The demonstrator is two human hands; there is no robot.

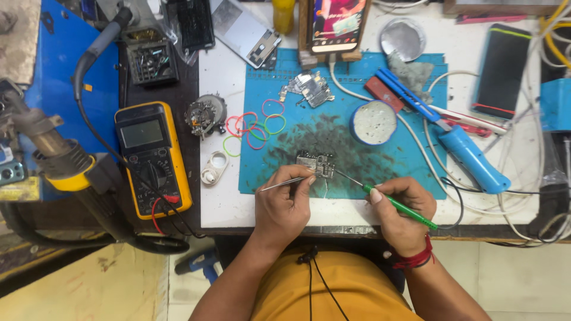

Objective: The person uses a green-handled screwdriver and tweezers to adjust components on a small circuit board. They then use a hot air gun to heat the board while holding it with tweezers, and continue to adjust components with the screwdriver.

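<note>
Both hands (284, 205) (401, 208) flank the circuit board (316, 164) (tools touching it).

The circuit board's (316, 164) parts are too small to tell. The top edge cuts off the phone (336, 24) and yellow bottle (284, 13); the tweezers' (284, 183) rear end hides under the left hand's (286, 206) fingers (302, 189).

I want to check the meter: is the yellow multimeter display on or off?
Apparently off: the yellow multimeter screen is blank grey, with no digits visible from this head view.
</note>
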